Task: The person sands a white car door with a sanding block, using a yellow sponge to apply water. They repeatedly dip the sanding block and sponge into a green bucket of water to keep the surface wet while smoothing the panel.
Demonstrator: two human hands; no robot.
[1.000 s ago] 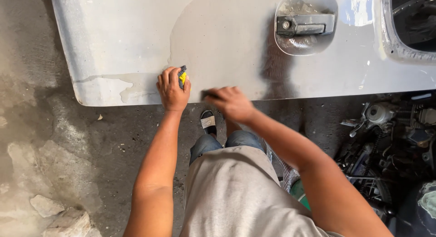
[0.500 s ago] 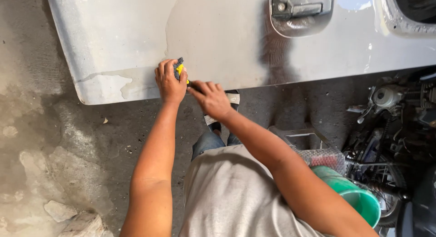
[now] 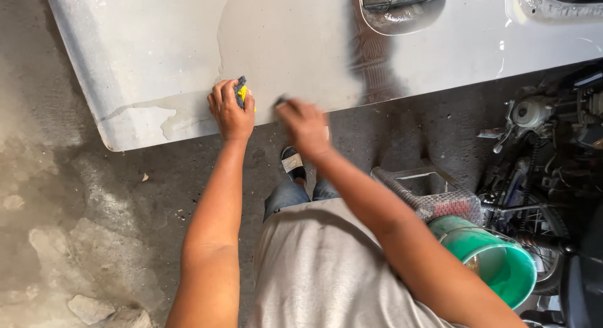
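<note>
1. Left hand (image 3: 230, 111): mine, fingers curled and clamped on a sponge (image 3: 241, 93), yellow with a dark blue-grey face, pressed against the lower edge of the panel.
2. Sponge: mostly hidden in my left fist; only its top corner shows above the knuckles, touching the panel just beside the pale dull patch.
3. Right hand (image 3: 306, 124): mine, blurred, close to the panel's lower edge and just right of the left hand. A small dark object (image 3: 280, 102) shows at the fingertips (too smeared to name); I cannot tell whether the fingers are closed on it or apart.
4. Panel (image 3: 301, 45): a large grey car-body panel lying across the top of the view, matt and wet-looking on the left, glossier on the right. A recessed handle (image 3: 399, 1) sits at its upper edge, right of centre.
5. Floor (image 3: 69, 196): rough grey concrete, stained, with broken chips at the lower left.
6. Sandal (image 3: 293, 163): on my foot, below the panel edge, between my two arms.
7. Bucket (image 3: 496, 265): green, open, at my right side, touching a mesh basket (image 3: 433, 196) above it.
8. Machine parts (image 3: 546, 133): dark metal clutter at the far right, well apart from both hands.
</note>
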